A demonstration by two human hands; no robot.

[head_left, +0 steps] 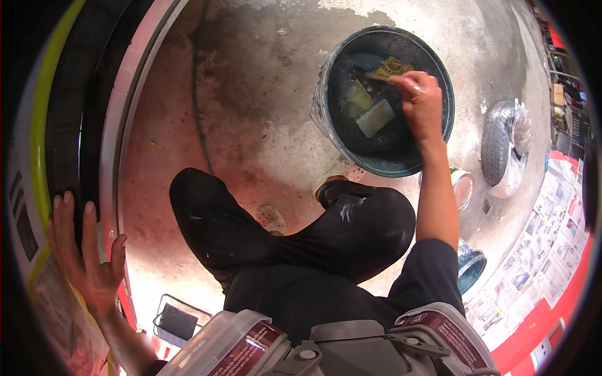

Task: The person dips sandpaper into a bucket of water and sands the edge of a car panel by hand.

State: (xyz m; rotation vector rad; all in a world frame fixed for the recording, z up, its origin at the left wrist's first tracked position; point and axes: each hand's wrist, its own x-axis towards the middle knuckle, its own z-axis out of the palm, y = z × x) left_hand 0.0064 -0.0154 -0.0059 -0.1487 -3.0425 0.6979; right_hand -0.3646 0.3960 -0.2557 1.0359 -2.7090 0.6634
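Note:
In the head view, my right hand (419, 100) is closed on a crumpled yellow-brown sheet (390, 67) over a large dark bucket (323, 88). Inside the bucket, a pale yellowish square (359, 97) and a pale greenish block (375, 118) lie in dark water. My left hand (88, 247) is open, fingers spread against a glossy black panel (69, 125) at the left, which has a yellow-green edge and a pinkish strip. Beneath me are my bent knees in dark trousers and pale perforated shoes.
A hose (197, 113) runs across the stained concrete floor (251, 94). A tyre (495, 141) with white bags, a round can (463, 190) and a smaller bucket (470, 269) stand at the right, beside newspaper-covered red bodywork (552, 238). A black tray (179, 319) lies at lower left.

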